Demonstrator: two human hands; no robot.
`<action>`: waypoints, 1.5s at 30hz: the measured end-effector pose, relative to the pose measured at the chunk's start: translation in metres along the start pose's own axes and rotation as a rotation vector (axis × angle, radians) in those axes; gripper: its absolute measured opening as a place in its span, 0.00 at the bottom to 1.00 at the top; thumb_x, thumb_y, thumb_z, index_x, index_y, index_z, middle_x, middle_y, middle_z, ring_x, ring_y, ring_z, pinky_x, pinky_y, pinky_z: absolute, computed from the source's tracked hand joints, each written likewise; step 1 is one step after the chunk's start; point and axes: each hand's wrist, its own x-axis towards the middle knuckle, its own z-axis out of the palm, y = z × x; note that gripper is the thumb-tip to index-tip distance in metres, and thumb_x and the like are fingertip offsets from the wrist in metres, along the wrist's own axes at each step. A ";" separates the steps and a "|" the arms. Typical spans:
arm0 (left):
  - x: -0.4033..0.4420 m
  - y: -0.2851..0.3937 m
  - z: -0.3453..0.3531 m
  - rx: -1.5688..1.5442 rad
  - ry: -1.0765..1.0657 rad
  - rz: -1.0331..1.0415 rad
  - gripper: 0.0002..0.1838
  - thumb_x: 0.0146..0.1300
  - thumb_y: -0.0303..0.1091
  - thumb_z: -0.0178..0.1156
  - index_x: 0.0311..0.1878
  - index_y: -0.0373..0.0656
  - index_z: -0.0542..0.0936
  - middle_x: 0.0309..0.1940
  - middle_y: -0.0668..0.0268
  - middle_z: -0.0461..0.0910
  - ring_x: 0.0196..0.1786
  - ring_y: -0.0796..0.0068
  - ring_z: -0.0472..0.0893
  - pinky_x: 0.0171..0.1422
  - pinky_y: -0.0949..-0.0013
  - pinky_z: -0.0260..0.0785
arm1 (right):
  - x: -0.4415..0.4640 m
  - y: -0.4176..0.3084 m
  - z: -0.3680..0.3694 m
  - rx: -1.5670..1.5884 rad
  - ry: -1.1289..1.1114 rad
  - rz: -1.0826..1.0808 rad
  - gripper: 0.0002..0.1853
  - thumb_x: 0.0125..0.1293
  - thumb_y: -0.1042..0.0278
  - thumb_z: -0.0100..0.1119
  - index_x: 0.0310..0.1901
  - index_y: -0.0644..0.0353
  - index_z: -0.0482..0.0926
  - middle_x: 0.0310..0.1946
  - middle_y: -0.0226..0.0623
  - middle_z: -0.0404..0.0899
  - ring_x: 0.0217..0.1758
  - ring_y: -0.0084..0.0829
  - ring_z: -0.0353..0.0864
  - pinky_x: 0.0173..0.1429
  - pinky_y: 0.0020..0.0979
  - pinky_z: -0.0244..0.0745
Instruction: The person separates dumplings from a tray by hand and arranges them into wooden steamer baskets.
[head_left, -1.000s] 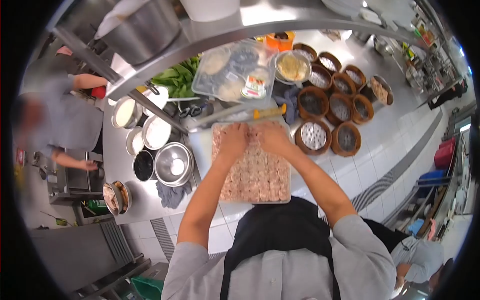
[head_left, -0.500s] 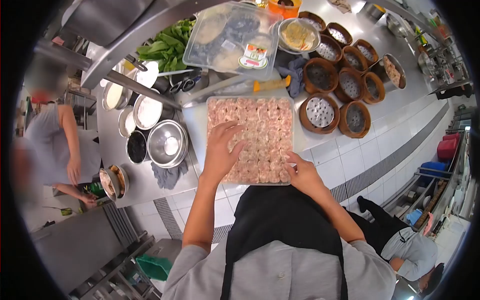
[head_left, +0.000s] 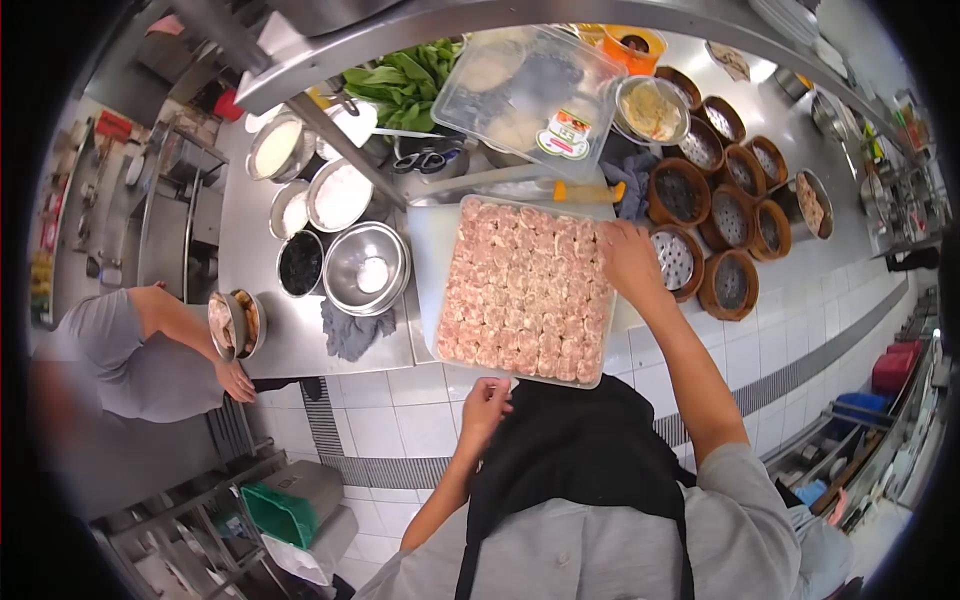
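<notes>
A square clear tray stands at the counter's front edge, packed with tight rows of raw, pale-pink meat dumplings. My right hand is at the tray's upper right, its fingers curled over the rim; their tips partly hide the corner dumplings. Just below the front rim is my left hand, with thumb and fingers drawn together. Whether anything lies between them cannot be made out. Under the tray shows a pale cutting board.
Behind the tray lies a yellow-handled knife, near a clear lidded container and leafy greens. Round brown steamers stand right. Steel bowls and a grey cloth are left; a co-worker's arm reaches in there.
The tray has turned slightly clockwise in view. My left hand has left the dumplings for the front rim; my right hand has moved up the right side. The view has shifted.
</notes>
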 end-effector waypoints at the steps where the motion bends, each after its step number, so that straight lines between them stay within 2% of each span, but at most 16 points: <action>1: 0.002 -0.003 0.009 -0.016 0.009 0.014 0.17 0.67 0.46 0.62 0.44 0.40 0.74 0.32 0.65 0.79 0.28 0.78 0.79 0.29 0.76 0.68 | 0.011 0.005 0.007 -0.001 0.007 -0.022 0.15 0.59 0.71 0.58 0.48 0.63 0.77 0.51 0.48 0.74 0.50 0.51 0.73 0.54 0.46 0.71; 3: 0.011 -0.003 0.024 -0.142 0.034 0.061 0.18 0.68 0.46 0.60 0.45 0.39 0.74 0.37 0.61 0.81 0.32 0.75 0.83 0.30 0.77 0.71 | 0.033 0.009 0.013 -0.171 -0.257 0.010 0.12 0.59 0.70 0.55 0.44 0.62 0.78 0.48 0.47 0.77 0.49 0.50 0.74 0.49 0.47 0.73; 7: 0.010 -0.003 0.040 -0.155 0.156 0.168 0.18 0.69 0.45 0.59 0.46 0.36 0.74 0.41 0.60 0.81 0.37 0.72 0.85 0.33 0.75 0.74 | 0.043 0.011 0.014 -0.194 -0.212 -0.023 0.11 0.58 0.70 0.53 0.41 0.63 0.81 0.43 0.47 0.79 0.46 0.50 0.76 0.49 0.47 0.74; 10: 0.009 0.002 0.051 -0.254 0.251 0.156 0.13 0.69 0.37 0.57 0.45 0.35 0.71 0.41 0.57 0.79 0.39 0.67 0.84 0.38 0.68 0.79 | 0.048 0.020 0.024 -0.132 0.018 -0.173 0.10 0.61 0.69 0.51 0.37 0.62 0.82 0.37 0.46 0.80 0.45 0.49 0.77 0.48 0.47 0.76; 13: 0.017 -0.007 0.052 -0.331 0.372 0.195 0.16 0.65 0.35 0.59 0.46 0.31 0.71 0.42 0.53 0.78 0.39 0.65 0.84 0.37 0.67 0.81 | 0.059 0.038 0.041 -0.239 -0.126 -0.219 0.11 0.62 0.68 0.51 0.35 0.62 0.83 0.35 0.47 0.82 0.44 0.49 0.80 0.46 0.46 0.78; 16: 0.025 -0.018 0.023 -0.324 0.433 0.281 0.13 0.61 0.33 0.59 0.44 0.33 0.73 0.39 0.58 0.78 0.36 0.69 0.81 0.35 0.66 0.81 | 0.034 0.012 0.023 -0.154 -0.351 -0.108 0.11 0.59 0.69 0.53 0.36 0.63 0.85 0.36 0.50 0.83 0.42 0.50 0.84 0.43 0.45 0.80; 18: 0.019 -0.014 -0.008 -0.139 0.493 0.294 0.11 0.59 0.31 0.59 0.42 0.34 0.75 0.32 0.62 0.78 0.34 0.73 0.79 0.34 0.68 0.77 | 0.011 -0.008 -0.010 -0.095 -0.463 -0.093 0.12 0.57 0.70 0.55 0.37 0.64 0.85 0.37 0.52 0.83 0.42 0.50 0.85 0.46 0.44 0.81; 22: 0.003 0.023 -0.054 0.485 0.708 0.375 0.09 0.58 0.31 0.57 0.35 0.34 0.71 0.26 0.52 0.76 0.30 0.60 0.77 0.36 0.60 0.68 | -0.043 -0.021 -0.024 0.066 -0.662 0.105 0.14 0.54 0.66 0.57 0.37 0.65 0.85 0.37 0.55 0.83 0.45 0.52 0.84 0.50 0.43 0.80; 26: 0.001 0.070 -0.069 0.614 0.635 0.562 0.08 0.62 0.30 0.54 0.36 0.36 0.67 0.26 0.48 0.74 0.30 0.52 0.76 0.38 0.58 0.68 | -0.100 -0.018 -0.013 0.211 -0.708 0.105 0.15 0.55 0.63 0.56 0.36 0.67 0.84 0.37 0.57 0.83 0.40 0.54 0.84 0.50 0.44 0.80; 29: 0.018 0.113 -0.062 0.709 0.565 0.664 0.09 0.64 0.31 0.54 0.41 0.36 0.68 0.28 0.47 0.77 0.33 0.49 0.79 0.40 0.56 0.70 | -0.132 -0.024 -0.003 0.414 -0.781 0.013 0.19 0.61 0.59 0.53 0.32 0.72 0.82 0.29 0.57 0.83 0.28 0.51 0.84 0.39 0.43 0.83; 31: 0.061 0.121 -0.070 0.703 0.526 0.613 0.11 0.64 0.32 0.54 0.47 0.38 0.72 0.33 0.44 0.80 0.39 0.45 0.81 0.43 0.54 0.71 | -0.153 -0.031 0.019 0.865 -1.080 0.538 0.20 0.65 0.60 0.52 0.33 0.73 0.81 0.29 0.50 0.85 0.24 0.37 0.85 0.28 0.34 0.82; 33: 0.077 0.151 -0.055 0.706 0.443 0.613 0.11 0.64 0.32 0.55 0.48 0.40 0.74 0.35 0.43 0.80 0.41 0.43 0.81 0.45 0.52 0.71 | -0.170 -0.044 0.034 1.189 -1.148 0.740 0.18 0.66 0.61 0.53 0.43 0.72 0.79 0.35 0.47 0.85 0.25 0.30 0.84 0.24 0.27 0.80; 35: 0.100 0.169 -0.038 0.707 0.352 0.607 0.12 0.64 0.33 0.55 0.50 0.41 0.76 0.38 0.43 0.80 0.44 0.41 0.80 0.46 0.51 0.71 | -0.168 -0.060 0.031 1.196 -1.219 0.744 0.19 0.68 0.61 0.51 0.45 0.72 0.78 0.35 0.45 0.86 0.24 0.27 0.81 0.23 0.25 0.77; 41: 0.149 0.191 0.008 0.907 0.254 0.928 0.11 0.60 0.28 0.57 0.47 0.41 0.80 0.38 0.49 0.83 0.44 0.46 0.81 0.49 0.54 0.73 | -0.155 -0.094 0.050 1.138 -1.321 0.642 0.20 0.71 0.56 0.47 0.49 0.67 0.78 0.34 0.38 0.86 0.19 0.20 0.69 0.18 0.23 0.62; 43: 0.130 0.200 0.014 0.734 0.432 1.294 0.13 0.58 0.23 0.57 0.46 0.40 0.82 0.42 0.53 0.83 0.46 0.51 0.81 0.52 0.57 0.73 | -0.154 -0.097 0.053 1.076 -1.313 0.631 0.20 0.71 0.54 0.47 0.47 0.63 0.80 0.30 0.35 0.86 0.18 0.20 0.68 0.17 0.24 0.59; 45: 0.100 0.200 0.003 0.648 0.488 1.200 0.12 0.58 0.22 0.58 0.45 0.39 0.83 0.41 0.52 0.84 0.46 0.50 0.82 0.53 0.57 0.73 | -0.142 -0.098 0.041 0.971 -1.340 0.490 0.20 0.72 0.54 0.46 0.44 0.62 0.81 0.29 0.33 0.86 0.19 0.21 0.71 0.20 0.26 0.63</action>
